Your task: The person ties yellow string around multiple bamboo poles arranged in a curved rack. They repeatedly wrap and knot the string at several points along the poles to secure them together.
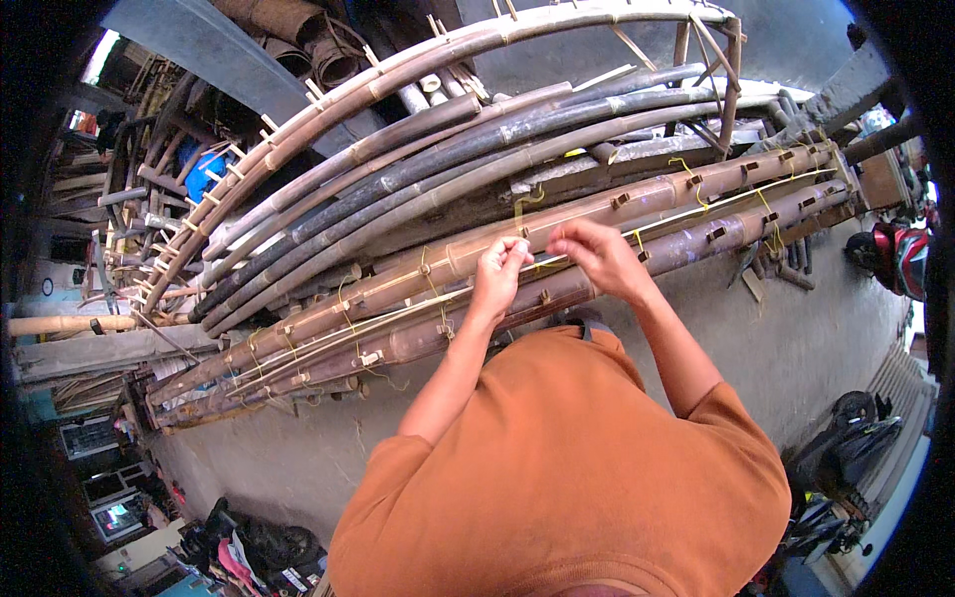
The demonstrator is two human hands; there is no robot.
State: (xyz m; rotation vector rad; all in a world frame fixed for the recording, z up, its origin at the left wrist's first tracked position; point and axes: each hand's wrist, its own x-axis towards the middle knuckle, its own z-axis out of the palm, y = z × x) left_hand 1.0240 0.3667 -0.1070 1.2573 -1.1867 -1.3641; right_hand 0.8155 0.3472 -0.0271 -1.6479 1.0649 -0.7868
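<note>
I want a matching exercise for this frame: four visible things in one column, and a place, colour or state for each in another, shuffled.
Column one
1. Left hand
2. Yellow strings
3. Shirt
4. Motorbike

Column two
A. Orange, filling the lower middle of the picture
B. Red, near the far right edge
C. In a pinch, over the long brown bamboo poles
D. Looped at several spots along those poles, some ends loose

Right pairs: 1-C, 2-D, 3-A, 4-B
</note>
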